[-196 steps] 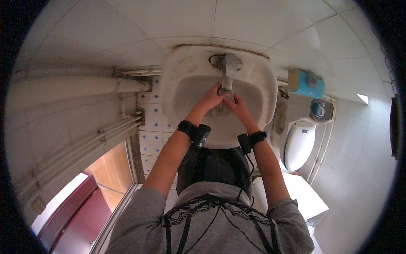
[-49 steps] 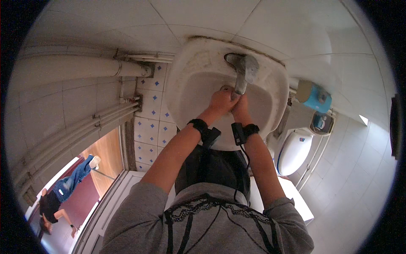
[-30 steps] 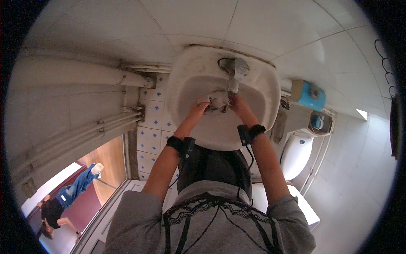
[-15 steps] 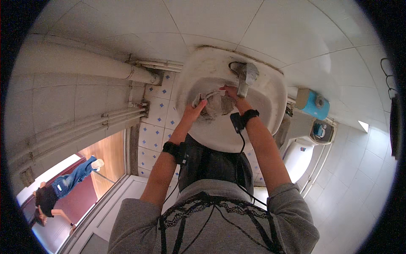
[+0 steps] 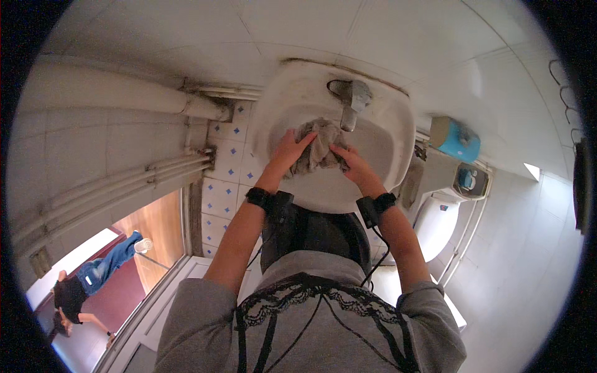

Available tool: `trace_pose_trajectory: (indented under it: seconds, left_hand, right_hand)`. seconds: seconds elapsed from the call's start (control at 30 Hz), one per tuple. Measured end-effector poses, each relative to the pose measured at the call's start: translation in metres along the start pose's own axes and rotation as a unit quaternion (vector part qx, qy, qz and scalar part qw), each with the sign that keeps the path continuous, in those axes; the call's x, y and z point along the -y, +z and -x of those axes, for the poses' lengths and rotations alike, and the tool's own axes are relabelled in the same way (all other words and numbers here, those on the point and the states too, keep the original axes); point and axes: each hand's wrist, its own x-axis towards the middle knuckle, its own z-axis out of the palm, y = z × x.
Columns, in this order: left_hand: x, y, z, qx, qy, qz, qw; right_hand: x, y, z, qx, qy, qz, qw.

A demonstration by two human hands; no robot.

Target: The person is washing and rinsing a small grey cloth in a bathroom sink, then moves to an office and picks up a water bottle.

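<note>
Over the bowl of a white washbasin, a grey, crumpled cloth is bunched between my two hands. My left hand grips its left side, the thumb lying across the top folds. On the right side, my right hand pinches the cloth with thumb and fingers; some fingertips are hidden beneath it. A metal tap stands at the back of the basin, its spout just beyond the cloth. Whether water is running cannot be made out.
Right of the basin are a toilet and a blue-fronted box on the wall side. Pipes run along the left wall. Beyond a doorway at lower left, another person in jeans is visible.
My right hand has come back from beneath the tap toward me and to the right. The cloth, formerly lower and more spread in the bowl, is now gathered up between both hands.
</note>
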Motion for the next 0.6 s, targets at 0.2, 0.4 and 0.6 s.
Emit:
trace_pose_trajectory:
  seconds: [0.2,0.4,0.6]
  left_hand:
    - [0.015,0.052,-0.019,-0.092,0.22,0.078,0.968]
    - [0.003,0.032,-0.002,-0.012,0.126,0.165,0.978]
    - [-0.002,-0.038,0.004,-0.161,0.268,0.094,0.945]
  right_hand:
    - [0.032,0.004,0.017,-0.105,0.124,-0.168,0.972]
    - [0.067,-0.061,0.042,-0.118,0.074,0.155,0.978]
    - [0.135,-0.084,0.062,-0.087,-0.117,0.418,0.896]
